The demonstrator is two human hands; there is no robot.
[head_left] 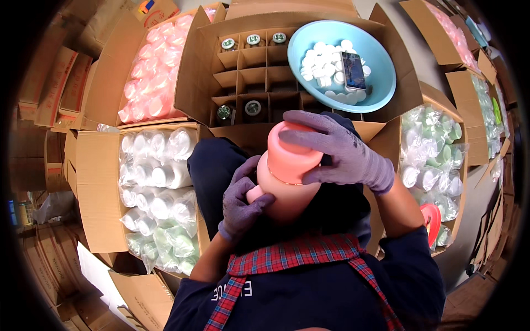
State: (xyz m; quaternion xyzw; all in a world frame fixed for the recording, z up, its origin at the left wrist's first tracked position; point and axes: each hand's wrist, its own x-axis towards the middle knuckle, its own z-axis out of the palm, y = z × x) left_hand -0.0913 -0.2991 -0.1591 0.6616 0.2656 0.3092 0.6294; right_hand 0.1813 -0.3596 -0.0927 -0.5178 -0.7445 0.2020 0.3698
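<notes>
A: What are we holding?

B: Over our lap, we're holding a pink jug; our left hand is grasping its handle, our right hand is gripping its coral cap.

A: What could we be risking?

B: Dropping it, we're judging: our gloves could be slipping on its rounded sides if our right hand is pushing sideways.

A: Which way are we pointing it?

B: Its long axis is running near to far, capped end pointing far, handle pointing left. Beyond, a divided carton is standing far, a blue basin resting at its right.
</notes>
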